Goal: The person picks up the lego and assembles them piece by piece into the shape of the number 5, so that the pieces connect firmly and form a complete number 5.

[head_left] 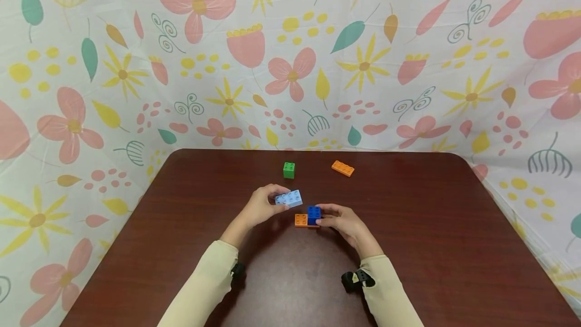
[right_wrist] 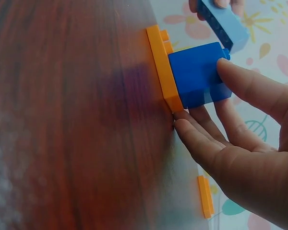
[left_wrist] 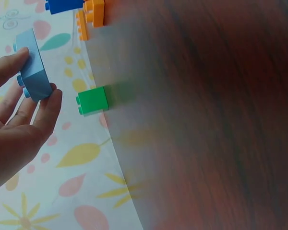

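My left sleeve (head_left: 204, 279): long, pale cream, plain cloth, softly creased along the forearm.
My left cuff (head_left: 228, 246): same cream, plain edge, ending near the wrist.
My left wristband (head_left: 237, 271): black, small, at the inner side of the sleeve; finer detail lost in the dark.
My left hand (head_left: 260, 203): bare from cuff to fingertips.
My right sleeve (head_left: 391, 291): long, matching cream, unpatterned.
My right cuff (head_left: 373, 262): cream, plain edge.
My right wristband (head_left: 357, 280): black, chunky, one small pale yellowish patch; lettering, if any, illegible.
My right hand (head_left: 345, 222): bare.
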